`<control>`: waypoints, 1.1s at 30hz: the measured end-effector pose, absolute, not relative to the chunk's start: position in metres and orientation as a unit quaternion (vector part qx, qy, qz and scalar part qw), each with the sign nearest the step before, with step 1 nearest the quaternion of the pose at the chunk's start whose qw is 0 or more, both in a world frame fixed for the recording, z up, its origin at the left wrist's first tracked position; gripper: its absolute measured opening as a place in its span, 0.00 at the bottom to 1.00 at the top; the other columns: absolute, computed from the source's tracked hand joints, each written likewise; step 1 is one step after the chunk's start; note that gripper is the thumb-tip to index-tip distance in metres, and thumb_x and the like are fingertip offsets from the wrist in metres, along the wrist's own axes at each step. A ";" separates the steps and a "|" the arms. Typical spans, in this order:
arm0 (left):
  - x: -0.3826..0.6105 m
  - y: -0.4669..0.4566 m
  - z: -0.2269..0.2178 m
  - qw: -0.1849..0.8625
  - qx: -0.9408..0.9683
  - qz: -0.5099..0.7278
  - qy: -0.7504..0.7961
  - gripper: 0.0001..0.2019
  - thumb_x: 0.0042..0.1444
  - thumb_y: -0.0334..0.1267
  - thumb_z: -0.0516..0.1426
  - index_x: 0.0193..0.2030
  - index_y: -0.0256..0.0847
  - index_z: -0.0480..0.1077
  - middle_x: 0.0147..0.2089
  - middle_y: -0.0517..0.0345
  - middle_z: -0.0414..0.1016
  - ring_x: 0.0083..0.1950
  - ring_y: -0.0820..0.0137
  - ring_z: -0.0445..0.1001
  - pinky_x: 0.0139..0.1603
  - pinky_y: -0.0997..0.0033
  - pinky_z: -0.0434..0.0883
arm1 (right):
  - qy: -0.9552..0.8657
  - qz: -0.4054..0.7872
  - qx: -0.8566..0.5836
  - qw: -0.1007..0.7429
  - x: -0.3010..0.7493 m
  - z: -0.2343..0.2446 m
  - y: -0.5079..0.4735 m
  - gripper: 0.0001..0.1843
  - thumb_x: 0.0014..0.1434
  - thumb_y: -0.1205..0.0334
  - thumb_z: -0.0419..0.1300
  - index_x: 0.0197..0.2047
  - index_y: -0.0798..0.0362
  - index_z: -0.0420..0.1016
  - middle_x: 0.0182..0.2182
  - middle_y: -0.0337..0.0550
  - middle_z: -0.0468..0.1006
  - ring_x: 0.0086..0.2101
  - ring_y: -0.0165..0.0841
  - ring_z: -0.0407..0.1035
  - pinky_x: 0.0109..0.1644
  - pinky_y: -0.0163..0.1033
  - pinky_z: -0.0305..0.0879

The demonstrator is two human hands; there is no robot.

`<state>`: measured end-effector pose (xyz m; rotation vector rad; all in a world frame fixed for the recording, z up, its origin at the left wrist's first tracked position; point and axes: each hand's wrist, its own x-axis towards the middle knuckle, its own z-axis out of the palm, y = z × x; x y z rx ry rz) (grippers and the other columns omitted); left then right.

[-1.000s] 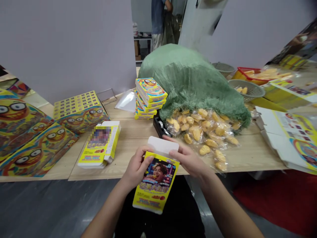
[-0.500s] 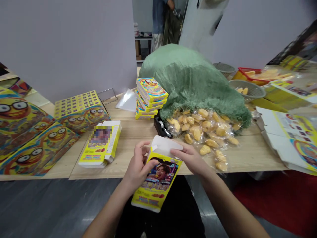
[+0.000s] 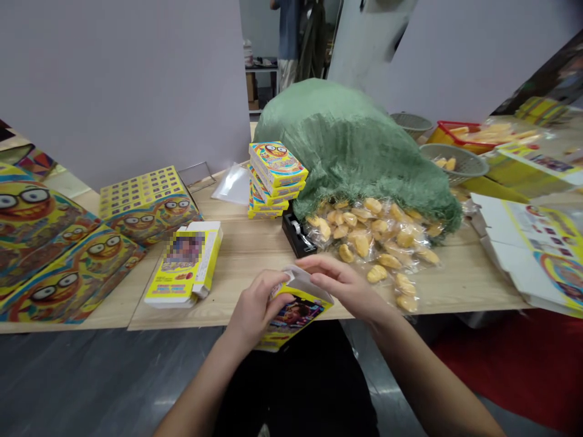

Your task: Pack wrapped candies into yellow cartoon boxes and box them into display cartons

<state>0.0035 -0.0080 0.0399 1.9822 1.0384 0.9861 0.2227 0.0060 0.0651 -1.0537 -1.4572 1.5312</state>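
Note:
A yellow printed carton (image 3: 296, 318) is held tilted above my lap at the table's front edge. My left hand (image 3: 262, 306) is wrapped round its left side, thumb on the printed front. At the carton's upper end, my right hand (image 3: 339, 285) has its fingers closed on the white flap (image 3: 306, 280). The carton's lower back is hidden. On the table to the left lies another yellow carton (image 3: 184, 267) with white end flaps. Beyond my hands sits a black tape dispenser (image 3: 297, 233). Clear-wrapped yellow pieces (image 3: 362, 243) lie to its right.
A large green woven sack (image 3: 350, 133) slumps behind the wrapped pieces. Small boxes (image 3: 277, 173) are stacked beside it. Display boxes (image 3: 146, 203) fill the left. A grey basket (image 3: 455, 162), red tray (image 3: 460, 130) and unfolded carton (image 3: 523, 243) occupy the right. A person (image 3: 289, 42) stands in the background.
The carton has tipped, so its front now looks shortened. My right hand has moved left over the upper end, and the white flap is bent closer to the opening.

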 end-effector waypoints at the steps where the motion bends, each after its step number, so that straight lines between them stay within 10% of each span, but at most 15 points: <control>1: 0.002 -0.007 0.042 0.343 0.771 0.368 0.390 0.09 0.63 0.41 0.53 0.50 0.46 0.65 0.45 0.56 0.74 0.46 0.67 0.72 0.47 0.68 0.69 | -0.581 0.599 -0.406 0.372 0.222 0.066 0.006 0.17 0.58 0.52 0.62 0.51 0.45 0.77 0.48 0.42 0.79 0.46 0.36 0.74 0.51 0.43 0.71; 12: 0.002 -0.009 0.033 0.520 0.633 0.399 0.412 0.18 0.62 0.45 0.55 0.54 0.44 0.54 0.45 0.55 0.70 0.37 0.71 0.74 0.36 0.72 0.70 | -0.627 0.558 -0.386 0.382 0.210 0.070 -0.003 0.14 0.57 0.58 0.64 0.47 0.42 0.79 0.48 0.40 0.80 0.49 0.36 0.73 0.56 0.46 0.69; 33: 0.010 -0.013 0.049 0.404 0.712 0.401 0.410 0.16 0.66 0.40 0.49 0.59 0.50 0.64 0.55 0.55 0.71 0.53 0.66 0.71 0.53 0.66 0.67 | -0.657 0.484 -0.389 0.427 0.208 0.063 -0.010 0.13 0.62 0.55 0.58 0.48 0.42 0.79 0.50 0.42 0.78 0.52 0.38 0.71 0.59 0.48 0.66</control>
